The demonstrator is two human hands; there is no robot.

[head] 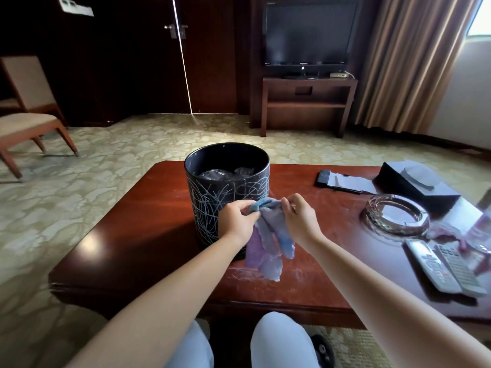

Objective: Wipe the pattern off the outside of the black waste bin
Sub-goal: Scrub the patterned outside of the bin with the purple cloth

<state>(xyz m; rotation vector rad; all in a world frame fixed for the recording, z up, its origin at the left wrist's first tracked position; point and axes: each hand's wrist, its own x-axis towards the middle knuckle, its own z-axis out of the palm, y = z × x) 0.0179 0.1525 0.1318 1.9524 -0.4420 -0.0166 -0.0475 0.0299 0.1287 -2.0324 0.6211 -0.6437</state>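
Observation:
The black waste bin (pixel 212 192) stands upright on the reddish wooden table (pixel 138 235), its outer wall covered in white scribbled lines. A dark plastic liner shows inside it. Just in front of the bin, both hands hold a blue and purple cloth (pixel 268 240) up above the table. My left hand (pixel 237 220) pinches the cloth's upper left part; my right hand (pixel 297 217) pinches its upper right part. The rest of the cloth hangs down in folds, hiding the bin's lower right side.
On the table's right side lie a glass ashtray (pixel 396 215), two remote controls (pixel 446 269), a notepad with pen (pixel 345 183) and a dark tissue box (pixel 417 181). Beyond are a TV stand (pixel 308 102), a chair (pixel 29 112) at left, and carpet.

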